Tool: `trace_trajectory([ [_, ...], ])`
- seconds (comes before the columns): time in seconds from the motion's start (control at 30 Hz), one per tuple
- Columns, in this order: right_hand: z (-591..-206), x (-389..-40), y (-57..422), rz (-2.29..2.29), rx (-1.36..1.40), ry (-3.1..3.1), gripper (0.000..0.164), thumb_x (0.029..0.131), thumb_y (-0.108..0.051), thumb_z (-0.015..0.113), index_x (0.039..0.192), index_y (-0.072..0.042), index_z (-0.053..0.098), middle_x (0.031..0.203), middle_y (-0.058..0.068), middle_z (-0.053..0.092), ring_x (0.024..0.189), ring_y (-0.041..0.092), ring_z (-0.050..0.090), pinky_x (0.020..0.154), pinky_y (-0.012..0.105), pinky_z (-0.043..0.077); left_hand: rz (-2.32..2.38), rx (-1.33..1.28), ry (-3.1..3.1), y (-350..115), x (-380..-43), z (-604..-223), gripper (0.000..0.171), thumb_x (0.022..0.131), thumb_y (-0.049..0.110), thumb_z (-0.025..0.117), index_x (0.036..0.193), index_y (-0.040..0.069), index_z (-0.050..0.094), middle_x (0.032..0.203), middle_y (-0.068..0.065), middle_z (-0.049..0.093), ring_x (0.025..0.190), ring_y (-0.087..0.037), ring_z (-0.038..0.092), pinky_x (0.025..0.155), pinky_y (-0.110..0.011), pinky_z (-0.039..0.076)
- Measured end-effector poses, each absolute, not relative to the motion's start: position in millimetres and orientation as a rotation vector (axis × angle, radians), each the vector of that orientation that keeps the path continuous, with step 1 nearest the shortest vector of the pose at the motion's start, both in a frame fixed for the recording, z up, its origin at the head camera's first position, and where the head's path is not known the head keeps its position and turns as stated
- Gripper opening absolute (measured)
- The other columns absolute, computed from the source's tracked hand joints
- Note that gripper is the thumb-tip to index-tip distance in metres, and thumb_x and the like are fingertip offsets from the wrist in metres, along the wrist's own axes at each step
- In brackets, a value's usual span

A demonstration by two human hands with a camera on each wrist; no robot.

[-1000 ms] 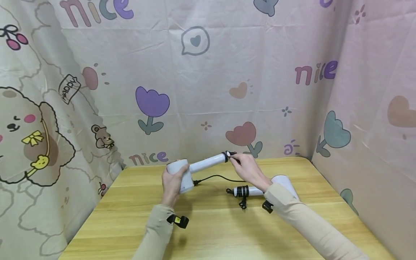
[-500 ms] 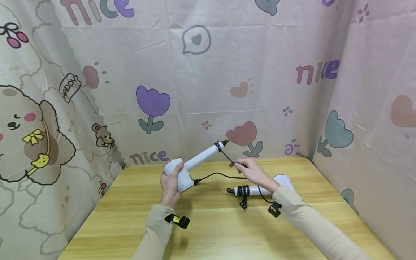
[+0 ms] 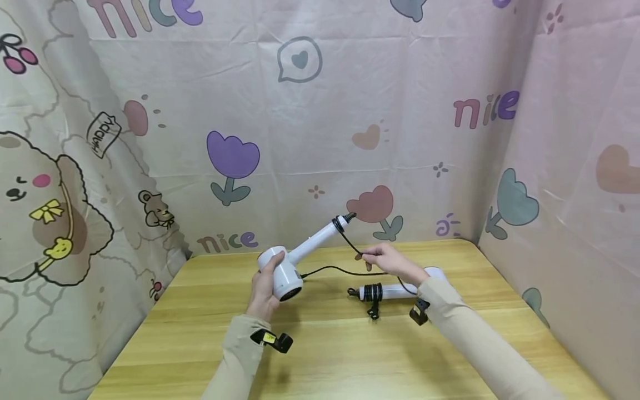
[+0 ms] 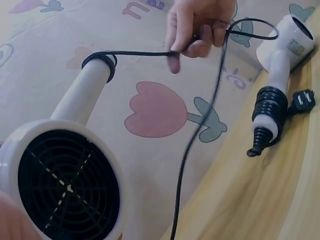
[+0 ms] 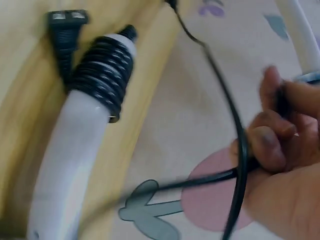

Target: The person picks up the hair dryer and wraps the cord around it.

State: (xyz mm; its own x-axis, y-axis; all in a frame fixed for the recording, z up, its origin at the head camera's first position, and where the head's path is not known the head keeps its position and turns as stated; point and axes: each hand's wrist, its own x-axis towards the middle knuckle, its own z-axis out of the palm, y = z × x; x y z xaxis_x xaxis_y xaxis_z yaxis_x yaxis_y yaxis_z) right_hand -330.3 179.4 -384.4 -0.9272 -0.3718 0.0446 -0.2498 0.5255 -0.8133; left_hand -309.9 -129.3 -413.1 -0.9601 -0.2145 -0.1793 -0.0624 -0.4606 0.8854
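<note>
My left hand [image 3: 262, 286] grips the body of a white hair dryer [image 3: 284, 275] above the table, its handle slanting up to the right. In the left wrist view its round black grille [image 4: 70, 185] faces the camera. A few turns of black cord [image 3: 339, 224] wrap the handle's end. From there the cord runs taut to my right hand [image 3: 392, 262], which pinches it between thumb and fingers. Beyond the hand, the slack cord [image 4: 187, 145] loops back, and its end [image 3: 304, 276] hangs beside the dryer body.
A second white hair dryer [image 3: 395, 292] lies on the wooden table [image 3: 350, 355] under my right forearm. Its cord [image 5: 100, 75] is coiled round the handle, and its plug [image 5: 67, 30] sticks out beside it. A printed curtain [image 3: 300, 122] hangs behind and at both sides.
My right hand has pulled the cord away from the handle's end, down and right. The held dryer's handle has tilted upward, and its body has turned so the grille shows.
</note>
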Motion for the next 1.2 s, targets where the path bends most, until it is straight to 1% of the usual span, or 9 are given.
trace_trajectory([
  [0.1, -380, -338, 183, -1.409, -0.415, 2.528, 0.027, 0.102, -0.025, 0.052, 0.112, -0.011, 0.073, 0.077, 0.004, 0.063, 0.049, 0.010, 0.025, 0.045, 0.022, 0.026, -2.654, 0.354, -1.534, -129, -311, -415, 0.055, 0.086, 0.035, 0.075, 0.121, 0.005, 0.046, 0.087, 0.000, 0.068, 0.074, -0.016, 0.069, 0.073, -0.035, 0.059],
  [0.23, -378, -346, 187, -1.423, -0.369, 2.410, 0.030, 0.102, -0.026, 0.051, 0.118, -0.009, 0.071, 0.074, 0.002, 0.058, 0.048, 0.009, 0.025, 0.042, 0.021, 0.025, -2.733, 0.294, -1.509, -128, -312, -416, 0.048, 0.090, 0.034, 0.070, 0.121, 0.005, 0.046, 0.086, -0.001, 0.067, 0.072, -0.016, 0.068, 0.069, -0.034, 0.059],
  [0.53, -377, -356, 194, -1.439, -0.335, 2.416, 0.031, 0.102, -0.025, 0.053, 0.117, -0.006, 0.071, 0.076, -0.001, 0.058, 0.048, 0.007, 0.026, 0.042, 0.020, 0.025, -2.813, 0.216, -1.616, -129, -312, -415, 0.044, 0.094, 0.038, 0.060, 0.122, 0.009, 0.043, 0.086, 0.000, 0.065, 0.072, -0.015, 0.065, 0.068, -0.029, 0.056],
  [0.7, -372, -357, 196, -1.374, -0.322, 2.597, 0.029, 0.100, -0.027, 0.057, 0.112, -0.007, 0.074, 0.080, 0.005, 0.062, 0.049, 0.010, 0.024, 0.046, 0.023, 0.025, -2.833, 0.147, -1.719, -132, -310, -415, 0.051, 0.094, 0.042, 0.060, 0.127, 0.008, 0.039, 0.088, -0.001, 0.063, 0.072, -0.016, 0.065, 0.068, -0.030, 0.057],
  [0.83, -366, -356, 195, -1.333, -0.262, 2.807, 0.034, 0.093, -0.038, 0.067, 0.103, -0.007, 0.077, 0.095, 0.009, 0.071, 0.061, 0.013, 0.041, 0.060, 0.026, 0.037, -2.856, 0.144, -1.782, -134, -309, -416, 0.057, 0.093, 0.043, 0.060, 0.130, 0.006, 0.037, 0.089, -0.003, 0.063, 0.072, -0.017, 0.065, 0.067, -0.031, 0.057],
  [0.93, -360, -356, 195, -1.256, -0.189, 3.032, 0.036, 0.084, -0.045, 0.074, 0.094, -0.010, 0.079, 0.097, 0.009, 0.075, 0.074, 0.018, 0.058, 0.066, 0.029, 0.047, -2.872, 0.129, -1.835, -136, -309, -418, 0.059, 0.093, 0.043, 0.059, 0.131, 0.004, 0.037, 0.090, -0.004, 0.063, 0.074, -0.017, 0.065, 0.068, -0.031, 0.057],
  [1.0, -354, -356, 195, -1.189, -0.140, 3.165, 0.032, 0.081, -0.044, 0.076, 0.087, -0.012, 0.080, 0.091, 0.008, 0.076, 0.075, 0.021, 0.063, 0.062, 0.030, 0.048, -2.859, 0.101, -1.886, -137, -309, -419, 0.060, 0.092, 0.044, 0.058, 0.131, 0.004, 0.037, 0.092, -0.004, 0.062, 0.075, -0.017, 0.065, 0.069, -0.031, 0.057],
  [1.07, -350, -357, 195, -1.096, -0.111, 3.278, 0.032, 0.078, -0.047, 0.077, 0.081, -0.016, 0.079, 0.083, 0.005, 0.075, 0.071, 0.021, 0.063, 0.055, 0.030, 0.046, -2.827, 0.078, -1.940, -139, -310, -420, 0.061, 0.092, 0.045, 0.058, 0.131, 0.003, 0.037, 0.092, -0.004, 0.063, 0.076, -0.018, 0.066, 0.069, -0.032, 0.057],
  [1.2, -344, -359, 193, -0.983, -0.108, 3.409, 0.048, 0.072, -0.066, 0.074, 0.064, -0.019, 0.070, 0.063, -0.002, 0.064, 0.057, 0.016, 0.050, 0.045, 0.027, 0.035, -2.771, 0.052, -2.010, -141, -312, -420, 0.061, 0.091, 0.044, 0.060, 0.131, 0.003, 0.038, 0.090, -0.004, 0.065, 0.076, -0.018, 0.067, 0.070, -0.033, 0.058],
])
